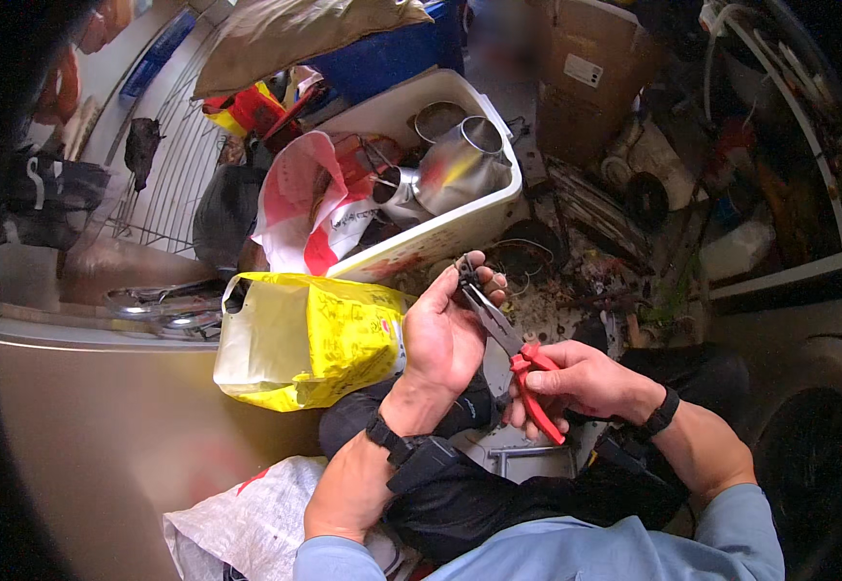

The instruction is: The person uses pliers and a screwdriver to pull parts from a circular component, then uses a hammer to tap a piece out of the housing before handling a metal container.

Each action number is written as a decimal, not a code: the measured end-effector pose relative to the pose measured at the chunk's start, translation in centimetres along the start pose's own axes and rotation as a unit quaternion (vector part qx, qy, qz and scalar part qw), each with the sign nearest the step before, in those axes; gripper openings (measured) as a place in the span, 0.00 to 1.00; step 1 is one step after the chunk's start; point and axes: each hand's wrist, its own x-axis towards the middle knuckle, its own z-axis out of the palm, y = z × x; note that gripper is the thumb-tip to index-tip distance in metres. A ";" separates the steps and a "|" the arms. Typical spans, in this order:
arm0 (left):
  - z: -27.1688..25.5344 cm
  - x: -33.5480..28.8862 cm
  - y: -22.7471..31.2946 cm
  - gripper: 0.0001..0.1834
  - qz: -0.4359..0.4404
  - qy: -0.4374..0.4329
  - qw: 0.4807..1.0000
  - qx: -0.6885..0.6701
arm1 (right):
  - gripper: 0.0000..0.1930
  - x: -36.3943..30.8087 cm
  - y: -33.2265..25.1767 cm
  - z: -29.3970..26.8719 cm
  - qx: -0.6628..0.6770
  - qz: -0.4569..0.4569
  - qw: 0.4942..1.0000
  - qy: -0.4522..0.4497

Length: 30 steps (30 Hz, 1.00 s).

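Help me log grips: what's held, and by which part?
Right hand: pliers, by the red handles. Left hand: small dark piece, exact part unclear.

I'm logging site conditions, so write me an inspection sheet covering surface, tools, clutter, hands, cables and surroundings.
Surface: grimy floor, strewn with small debris.
Job's things: red-handled metal pliers; small dark piece at their tips.
Clutter: white rectangular plastic tub with silvery metal vessels; open yellow plastic bag.
Hands: left hand has its fingers around the piece; right hand grips the pliers' handles.
Cables: none clearly identifiable.
Surroundings: brown cardboard box; blue container.
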 end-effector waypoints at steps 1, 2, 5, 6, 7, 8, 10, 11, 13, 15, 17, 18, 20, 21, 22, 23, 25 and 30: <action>0.1 0.0 0.0 0.19 -0.002 0.003 1.000 -0.001 | 0.14 0.1 0.1 0.0 0.023 0.008 1.000 0.003; 0.1 0.0 0.0 0.19 -0.003 0.003 1.000 -0.001 | 0.14 0.2 0.1 0.0 0.046 0.015 0.999 0.005; 0.1 -0.1 -0.1 0.18 -0.019 -0.025 0.999 -0.007 | 0.14 0.1 0.1 0.1 0.078 0.012 0.997 -0.008; 0.1 -0.1 -0.1 0.17 -0.019 -0.038 0.999 -0.016 | 0.14 0.1 0.2 0.0 0.078 0.012 0.997 -0.008; 0.1 -0.1 -0.1 0.17 -0.019 -0.051 0.998 -0.024 | 0.14 0.1 0.5 -0.3 0.101 0.005 0.995 -0.015; 0.2 -0.2 -0.1 0.17 -0.019 -0.051 0.998 -0.024 | 0.15 0.2 0.8 -0.4 0.125 -0.002 0.992 -0.023; 0.6 -0.4 -0.1 0.17 -0.026 -0.048 0.997 -0.050 | 0.15 0.2 1.2 -0.3 0.146 0.001 0.989 -0.015; 0.7 -0.4 0.0 0.17 -0.026 -0.048 0.997 -0.050 | 0.15 0.3 1.3 -0.3 0.166 0.004 0.986 -0.005; 0.9 -0.5 0.2 0.19 -0.027 -0.092 0.994 -0.045 | 0.15 0.3 1.6 -0.6 0.176 -0.008 0.984 -0.031; 0.8 -0.3 0.6 0.20 -0.042 -0.128 0.989 -0.052 | 0.16 0.2 1.5 -0.6 0.184 -0.020 0.981 -0.059; 1.0 -0.4 1.1 0.21 -0.056 -0.163 0.983 -0.058 | 0.17 0.0 1.2 -0.4 0.166 -0.024 0.984 -0.058; 1.5 -0.6 1.3 0.22 -0.064 -0.181 0.980 -0.057 | 0.17 -0.1 1.2 -0.4 0.166 -0.025 0.984 -0.059; 1.9 -0.9 1.5 0.23 -0.071 -0.198 0.976 -0.055 | 0.18 -0.3 1.2 -0.4 0.177 -0.028 0.980 -0.088; 2.0 -1.0 1.5 0.23 -0.081 -0.209 0.973 -0.053 | 0.18 -0.5 1.1 -0.4 0.177 -0.027 0.980 -0.090; 2.0 -1.2 1.5 0.24 -0.091 -0.219 0.970 -0.052 | 0.18 -0.6 1.0 -0.3 0.174 -0.031 0.979 -0.097; 2.1 -1.3 1.6 0.24 -0.090 -0.218 0.970 -0.051 | 0.18 -0.7 0.9 -0.3 0.171 -0.035 0.979 -0.104; 2.4 -1.5 1.7 0.22 -0.053 -0.229 0.972 0.023 | 0.19 -0.8 0.7 -0.1 0.156 -0.037 0.982 -0.098; 2.0 -0.9 1.2 0.19 -0.021 -0.164 0.986 0.029 | 0.17 -0.3 0.0 0.2 0.038 -0.058 0.997 -0.030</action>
